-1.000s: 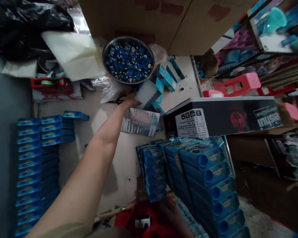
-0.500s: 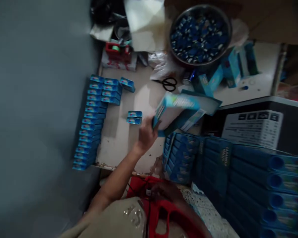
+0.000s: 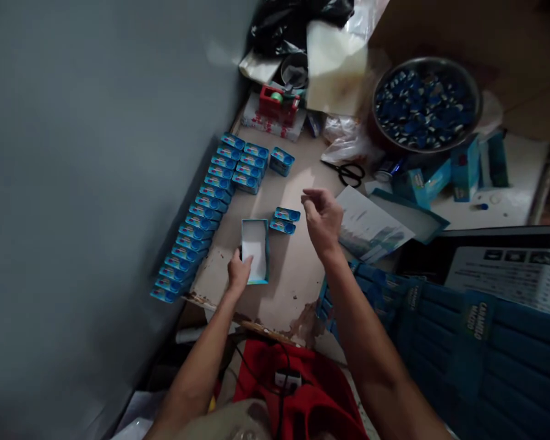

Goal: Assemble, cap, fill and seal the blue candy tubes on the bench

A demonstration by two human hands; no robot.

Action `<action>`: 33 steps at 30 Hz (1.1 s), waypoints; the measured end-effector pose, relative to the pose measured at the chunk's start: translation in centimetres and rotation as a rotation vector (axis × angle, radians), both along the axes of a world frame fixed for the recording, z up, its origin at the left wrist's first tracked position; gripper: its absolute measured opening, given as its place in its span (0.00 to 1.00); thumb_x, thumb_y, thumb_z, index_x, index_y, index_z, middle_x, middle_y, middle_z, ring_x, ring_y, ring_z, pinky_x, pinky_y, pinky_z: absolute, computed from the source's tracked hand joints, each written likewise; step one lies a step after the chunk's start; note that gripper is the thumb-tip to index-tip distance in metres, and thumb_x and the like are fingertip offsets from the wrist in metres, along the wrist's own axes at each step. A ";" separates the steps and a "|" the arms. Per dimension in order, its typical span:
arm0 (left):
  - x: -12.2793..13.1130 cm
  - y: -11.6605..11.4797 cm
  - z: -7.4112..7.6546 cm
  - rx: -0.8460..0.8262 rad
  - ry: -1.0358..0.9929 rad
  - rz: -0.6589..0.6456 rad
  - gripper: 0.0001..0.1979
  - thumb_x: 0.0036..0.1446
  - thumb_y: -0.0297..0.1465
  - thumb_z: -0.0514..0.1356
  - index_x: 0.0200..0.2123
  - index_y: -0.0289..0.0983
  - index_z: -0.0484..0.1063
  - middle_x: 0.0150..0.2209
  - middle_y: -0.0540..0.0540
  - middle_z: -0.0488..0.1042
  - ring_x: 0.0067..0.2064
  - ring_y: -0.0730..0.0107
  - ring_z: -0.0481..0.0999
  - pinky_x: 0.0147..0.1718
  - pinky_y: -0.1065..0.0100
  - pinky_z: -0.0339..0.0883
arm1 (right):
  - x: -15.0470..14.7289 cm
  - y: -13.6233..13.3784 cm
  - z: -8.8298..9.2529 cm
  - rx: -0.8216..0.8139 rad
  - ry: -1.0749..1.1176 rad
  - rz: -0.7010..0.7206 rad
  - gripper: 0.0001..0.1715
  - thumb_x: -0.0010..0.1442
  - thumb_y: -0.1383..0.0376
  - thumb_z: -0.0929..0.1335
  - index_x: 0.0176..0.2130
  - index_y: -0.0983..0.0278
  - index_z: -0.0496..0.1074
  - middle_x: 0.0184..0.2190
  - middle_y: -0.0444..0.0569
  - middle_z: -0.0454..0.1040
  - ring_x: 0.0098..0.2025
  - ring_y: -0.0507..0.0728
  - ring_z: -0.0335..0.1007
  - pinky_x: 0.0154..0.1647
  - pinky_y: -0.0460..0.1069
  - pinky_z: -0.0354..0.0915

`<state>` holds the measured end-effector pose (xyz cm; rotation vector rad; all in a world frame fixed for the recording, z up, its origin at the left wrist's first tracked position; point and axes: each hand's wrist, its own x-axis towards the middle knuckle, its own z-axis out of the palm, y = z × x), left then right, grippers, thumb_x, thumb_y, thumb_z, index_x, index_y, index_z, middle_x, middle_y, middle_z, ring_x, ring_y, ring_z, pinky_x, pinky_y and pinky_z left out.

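While its thumb hooks inside the open white-lined box (image 3: 254, 241), the left hand (image 3: 239, 271) grips one wall, probably to steady it beside two small blue cartons (image 3: 287, 214); whether the half-curled right hand (image 3: 322, 219) pinches anything, I cannot tell.

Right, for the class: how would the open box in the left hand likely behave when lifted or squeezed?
The open box is probably light for its size: only bare white shows inside, and the left hand holds it alone. Its thin walls look like card, so they may bend if squeezed hard. Straight sides and square corners make rolling unlikely.
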<state>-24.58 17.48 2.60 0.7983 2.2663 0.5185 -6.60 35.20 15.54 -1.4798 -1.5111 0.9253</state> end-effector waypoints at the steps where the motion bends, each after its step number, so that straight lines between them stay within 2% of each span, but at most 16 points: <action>1: -0.4 0.3 -0.3 0.008 0.001 -0.014 0.23 0.58 0.29 0.66 0.57 0.35 0.73 0.53 0.34 0.81 0.55 0.50 0.81 0.54 0.57 0.72 | -0.7 2.0 -0.8 0.002 -0.029 0.023 0.16 0.67 0.57 0.64 0.46 0.63 0.75 0.39 0.51 0.80 0.41 0.58 0.77 0.46 0.53 0.72; 3: -1.1 0.1 -0.9 0.028 0.015 -0.066 0.28 0.58 0.27 0.66 0.62 0.34 0.70 0.58 0.33 0.78 0.59 0.49 0.78 0.58 0.56 0.71 | -1.3 4.7 -2.3 0.014 -0.181 0.135 0.20 0.64 0.57 0.66 0.52 0.63 0.74 0.46 0.54 0.79 0.47 0.61 0.76 0.51 0.56 0.72; 4: -1.5 -0.3 -1.0 0.042 0.033 -0.096 0.30 0.58 0.26 0.66 0.64 0.34 0.68 0.59 0.32 0.76 0.60 0.49 0.77 0.59 0.55 0.70 | -1.4 5.4 -2.9 0.024 -0.289 0.222 0.26 0.61 0.56 0.70 0.56 0.64 0.72 0.52 0.57 0.77 0.53 0.63 0.75 0.55 0.58 0.70; 7: -2.5 -1.7 -1.1 0.087 0.114 -0.160 0.31 0.59 0.27 0.66 0.65 0.33 0.66 0.58 0.30 0.75 0.61 0.45 0.75 0.60 0.51 0.69 | -1.3 4.3 -4.7 0.022 -0.657 0.495 0.60 0.44 0.57 0.81 0.69 0.66 0.60 0.67 0.66 0.63 0.67 0.74 0.60 0.66 0.67 0.61; 8: -2.8 -2.0 -1.0 0.103 0.143 -0.171 0.31 0.59 0.28 0.67 0.65 0.32 0.67 0.58 0.29 0.74 0.60 0.44 0.75 0.60 0.49 0.69 | -1.3 3.2 -5.3 0.005 -0.765 0.553 0.66 0.41 0.58 0.82 0.71 0.67 0.57 0.69 0.68 0.60 0.69 0.76 0.57 0.67 0.69 0.58; 9: -3.1 -2.2 -0.9 0.121 0.173 -0.176 0.31 0.58 0.28 0.67 0.65 0.32 0.67 0.57 0.29 0.74 0.60 0.43 0.74 0.60 0.47 0.69 | -1.3 1.9 -6.0 -0.017 -0.850 0.583 0.66 0.41 0.60 0.82 0.71 0.68 0.56 0.68 0.70 0.60 0.68 0.76 0.57 0.67 0.69 0.57; 10: -3.4 -2.2 -0.7 0.140 0.199 -0.177 0.32 0.58 0.29 0.68 0.64 0.32 0.68 0.57 0.29 0.73 0.60 0.42 0.74 0.60 0.46 0.68 | -1.4 0.7 -6.7 -0.036 -0.909 0.582 0.62 0.44 0.62 0.80 0.70 0.69 0.57 0.66 0.69 0.63 0.66 0.75 0.60 0.66 0.69 0.58; 12: -4.1 -2.0 -0.3 0.191 0.238 -0.173 0.32 0.58 0.30 0.69 0.64 0.32 0.68 0.57 0.29 0.72 0.60 0.42 0.72 0.60 0.46 0.67 | -1.8 -0.8 -8.0 -0.054 -0.934 0.549 0.48 0.50 0.64 0.76 0.66 0.69 0.62 0.59 0.66 0.70 0.59 0.71 0.66 0.61 0.64 0.64; 13: -4.4 -1.7 -0.2 0.220 0.248 -0.171 0.32 0.58 0.31 0.69 0.64 0.33 0.68 0.57 0.29 0.72 0.61 0.42 0.72 0.61 0.46 0.67 | -2.1 -1.0 -8.6 -0.051 -0.914 0.534 0.42 0.52 0.65 0.74 0.64 0.68 0.65 0.55 0.63 0.72 0.56 0.69 0.68 0.58 0.61 0.66; 15: -4.9 -1.2 0.1 0.269 0.246 -0.173 0.32 0.58 0.31 0.68 0.65 0.32 0.67 0.57 0.30 0.72 0.61 0.44 0.72 0.62 0.48 0.67 | -2.8 0.1 -9.2 -0.025 -0.863 0.513 0.37 0.52 0.66 0.73 0.60 0.67 0.68 0.52 0.61 0.73 0.53 0.68 0.68 0.55 0.59 0.68; 19: -5.2 -0.7 -0.1 0.291 0.223 -0.171 0.29 0.60 0.31 0.67 0.63 0.32 0.69 0.56 0.31 0.74 0.59 0.45 0.73 0.60 0.49 0.68 | -4.6 5.3 -9.2 0.077 -0.840 0.436 0.39 0.54 0.65 0.72 0.64 0.66 0.66 0.55 0.62 0.71 0.56 0.69 0.66 0.59 0.61 0.67; 22: -4.7 -1.3 -0.5 0.273 0.207 -0.163 0.26 0.61 0.31 0.65 0.62 0.33 0.70 0.55 0.31 0.76 0.58 0.45 0.75 0.59 0.48 0.69 | -5.6 8.5 -9.1 0.163 -0.897 0.389 0.42 0.59 0.63 0.71 0.69 0.67 0.61 0.60 0.64 0.67 0.63 0.71 0.62 0.66 0.65 0.61; 26: -4.0 -2.6 -0.9 0.249 0.202 -0.156 0.25 0.62 0.33 0.65 0.61 0.33 0.71 0.54 0.31 0.76 0.57 0.45 0.75 0.58 0.48 0.70 | -6.0 11.3 -9.3 0.238 -0.968 0.365 0.51 0.62 0.52 0.70 0.74 0.65 0.50 0.72 0.67 0.50 0.75 0.76 0.41 0.71 0.76 0.44; 29: -4.1 -3.4 -0.7 0.244 0.241 -0.151 0.26 0.61 0.37 0.67 0.60 0.34 0.72 0.53 0.31 0.76 0.57 0.44 0.75 0.58 0.48 0.69 | -5.8 14.1 -9.5 0.189 -1.006 0.470 0.57 0.63 0.48 0.69 0.76 0.66 0.41 0.75 0.69 0.39 0.77 0.78 0.31 0.70 0.80 0.35; 31: -4.5 -3.7 -0.5 0.245 0.256 -0.158 0.28 0.60 0.39 0.68 0.60 0.35 0.72 0.54 0.31 0.75 0.57 0.44 0.75 0.59 0.48 0.68 | -5.6 16.1 -9.7 0.122 -1.036 0.601 0.61 0.61 0.47 0.70 0.77 0.66 0.38 0.75 0.70 0.38 0.77 0.79 0.31 0.69 0.81 0.33; 33: -5.0 -3.7 -0.5 0.242 0.256 -0.173 0.30 0.59 0.40 0.68 0.61 0.35 0.71 0.55 0.32 0.74 0.59 0.44 0.74 0.60 0.48 0.67 | -5.4 17.4 -10.1 0.083 -1.054 0.695 0.65 0.58 0.46 0.71 0.77 0.64 0.36 0.74 0.68 0.42 0.75 0.80 0.36 0.69 0.81 0.34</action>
